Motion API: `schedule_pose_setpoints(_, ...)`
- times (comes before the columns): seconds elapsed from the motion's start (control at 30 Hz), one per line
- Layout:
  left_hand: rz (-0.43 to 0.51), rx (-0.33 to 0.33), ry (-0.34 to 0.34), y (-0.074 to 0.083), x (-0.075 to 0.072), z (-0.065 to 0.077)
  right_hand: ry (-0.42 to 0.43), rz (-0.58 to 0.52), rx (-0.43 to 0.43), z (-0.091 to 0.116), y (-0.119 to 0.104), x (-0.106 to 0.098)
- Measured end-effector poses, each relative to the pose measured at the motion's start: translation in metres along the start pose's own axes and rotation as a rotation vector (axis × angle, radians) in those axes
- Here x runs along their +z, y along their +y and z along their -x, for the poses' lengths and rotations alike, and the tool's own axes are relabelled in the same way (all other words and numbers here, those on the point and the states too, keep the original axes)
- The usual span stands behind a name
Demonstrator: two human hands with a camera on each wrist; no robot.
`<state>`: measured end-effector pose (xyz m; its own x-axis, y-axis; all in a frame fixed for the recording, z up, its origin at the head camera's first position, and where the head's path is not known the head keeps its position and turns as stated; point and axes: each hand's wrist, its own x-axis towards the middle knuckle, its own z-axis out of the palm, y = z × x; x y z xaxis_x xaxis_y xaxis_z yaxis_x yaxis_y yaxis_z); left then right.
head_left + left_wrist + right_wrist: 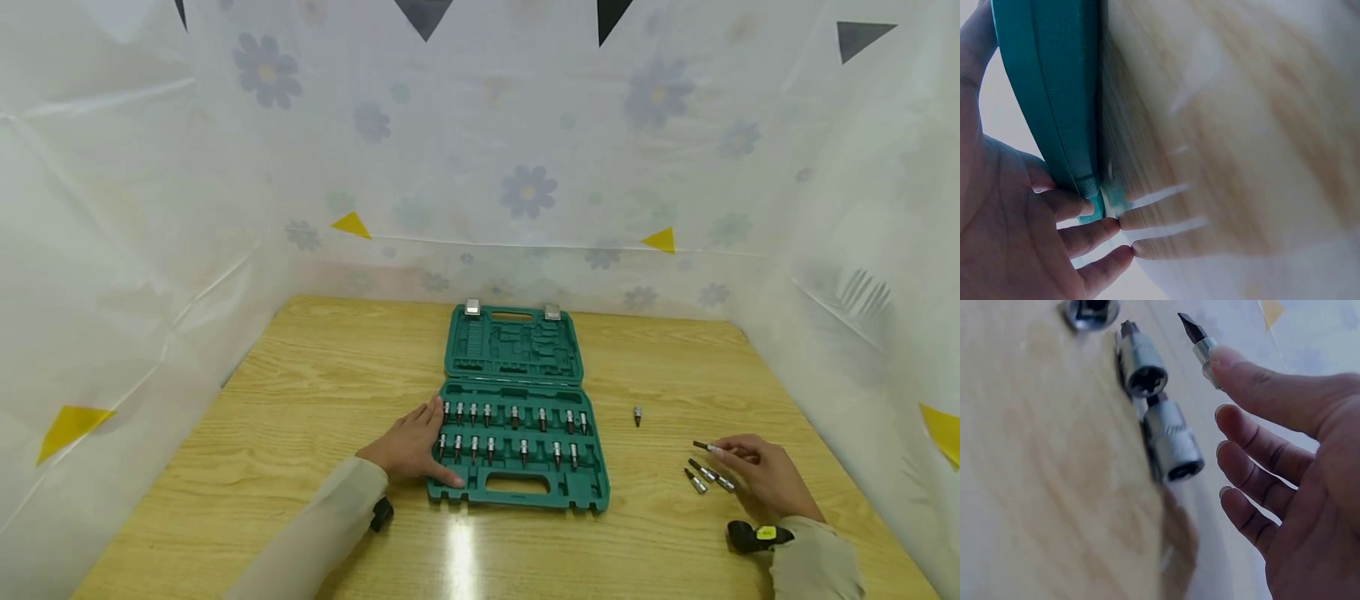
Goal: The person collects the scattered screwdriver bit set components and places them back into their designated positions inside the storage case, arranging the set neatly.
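- Nearest: beige cloth sleeves (816,562), softly creased, with a smooth black wrist device (742,536) at the right cuff.
- Right hand (772,479): thumb and a finger pinch one bit socket (1205,353), a silvery metal cylinder with a dark tapered tip; the remaining fingers are loosely bent. The piece is held above the right side of the table.
- Just beside that hand: three loose bit sockets (695,481) lie close together, bright metal bodies with dark shanks; the right wrist view shows recessed open ends.
- Left hand (408,446): spread, fingers extended, resting against the left edge of the case, thumb over its front corner.
- Centre: green moulded plastic case (517,498), opened flat, two rows of bit sockets seated in its near half; oblong handle cut-out.
- Right of case: single upright-pointing bit socket (637,417) lies apart.
- Beyond: lid (513,342), contoured recesses, two metallic latches (472,307).
- Beneath: yellowish wood-grain table (337,350), glossy.
- Farthest: translucent flower-print sheeting (465,150), wrinkled.
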<state>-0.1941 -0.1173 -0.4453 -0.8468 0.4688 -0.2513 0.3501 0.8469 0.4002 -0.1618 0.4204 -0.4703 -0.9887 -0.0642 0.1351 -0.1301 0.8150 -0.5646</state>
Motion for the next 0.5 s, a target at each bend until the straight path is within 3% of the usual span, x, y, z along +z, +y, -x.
schedule_pose_setpoints(0.17,0.002,-0.002,-0.005,0.001,0.000,0.000,0.024,-0.004,-0.037,-0.004,-0.007,0.000)
schedule_pose_setpoints(0.5,0.001,-0.005,0.000,0.001,0.000,0.000,0.042,-0.109,-0.210,-0.019,-0.028,0.009)
